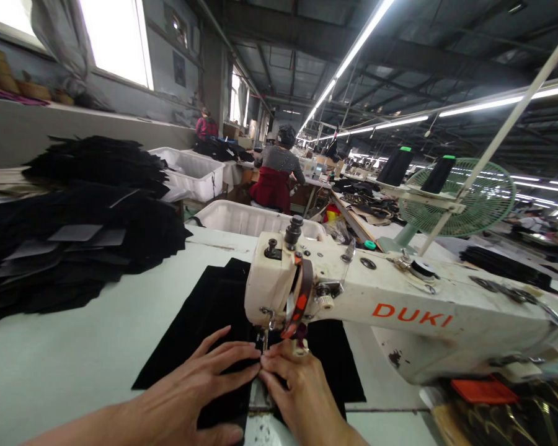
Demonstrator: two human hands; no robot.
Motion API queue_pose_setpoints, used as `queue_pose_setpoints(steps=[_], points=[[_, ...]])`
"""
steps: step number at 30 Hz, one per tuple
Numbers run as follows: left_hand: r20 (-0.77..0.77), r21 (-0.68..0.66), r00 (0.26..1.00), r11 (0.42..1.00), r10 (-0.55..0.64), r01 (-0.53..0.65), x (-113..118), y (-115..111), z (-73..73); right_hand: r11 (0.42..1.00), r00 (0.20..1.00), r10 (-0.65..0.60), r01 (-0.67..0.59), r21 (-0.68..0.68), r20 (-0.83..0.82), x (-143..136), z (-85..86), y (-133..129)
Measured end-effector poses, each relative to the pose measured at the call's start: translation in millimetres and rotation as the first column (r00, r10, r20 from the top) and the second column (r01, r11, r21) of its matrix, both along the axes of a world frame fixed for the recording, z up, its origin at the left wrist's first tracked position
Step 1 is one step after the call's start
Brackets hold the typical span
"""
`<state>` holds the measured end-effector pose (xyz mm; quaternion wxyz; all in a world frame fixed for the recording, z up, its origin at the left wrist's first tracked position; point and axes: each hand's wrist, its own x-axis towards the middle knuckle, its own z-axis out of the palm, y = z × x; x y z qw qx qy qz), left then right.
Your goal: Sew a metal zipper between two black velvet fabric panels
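Fabric (214, 310), black, lay flat on table (74, 353) under sewing machine (353, 297) needle. My left hand (199, 384) was open, flat on it; right hand (302, 396) pressed fingertips down, gripping nothing. Best approach imo: keep fingers beside needle, edges aligned, feed evenly w/ light pressure.

Garment factory — rows of sewing machines (353, 297)
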<state>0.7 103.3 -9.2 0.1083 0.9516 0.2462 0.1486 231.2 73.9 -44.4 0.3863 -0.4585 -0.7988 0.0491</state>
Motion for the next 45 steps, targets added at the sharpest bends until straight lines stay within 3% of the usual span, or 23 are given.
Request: queue_pose_setpoints(steps=[4, 8, 12, 18, 28, 35, 39, 45], points=[[0.018, 0.023, 1.0, 1.0, 0.01, -0.01, 8, 9, 5.2, 0.998, 0.997, -0.04, 0.043, -0.045, 0.062, 1, 0.8, 8], [0.138, -0.036, 0.988, 0.997, 0.07, -0.066, 15, 16, -10.1, 0.995, 0.993, -0.057, 0.066, -0.081, 0.105, 2, 3.0, 9], [0.225, -0.08, 0.967, 0.992, 0.117, -0.101, 19, 23, -29.7, 0.982, 0.993, -0.113, 0.115, -0.147, 0.022, 1, 2.7, 8], [0.278, -0.071, 0.949, 0.988, 0.15, -0.135, 18, 25, -34.6, 0.969, 0.976, -0.213, 0.217, -0.12, 0.041, -4, -2.6, 12], [0.251, 0.059, 0.968, 0.998, 0.011, -0.027, 15, 25, -44.6, 0.95, 0.96, -0.274, 0.279, -0.14, 0.054, -9, -2.9, 14], [0.182, 0.14, 0.979, 0.988, -0.089, 0.064, 12, 25, -49.7, 0.969, 0.978, -0.21, 0.207, -0.139, -0.011, 2, -0.8, 9], [0.139, 0.174, 0.988, 0.984, -0.073, 0.049, 14, 24, -49.7, 0.959, 0.96, -0.279, 0.28, -0.041, 0.031, 4, -12.1, 12], [0.132, 0.238, 0.988, 0.97, -0.079, 0.046, 17, 27, -47.3, 0.928, 0.921, -0.367, 0.373, -0.025, 0.132, -7, -20.0, 21]])
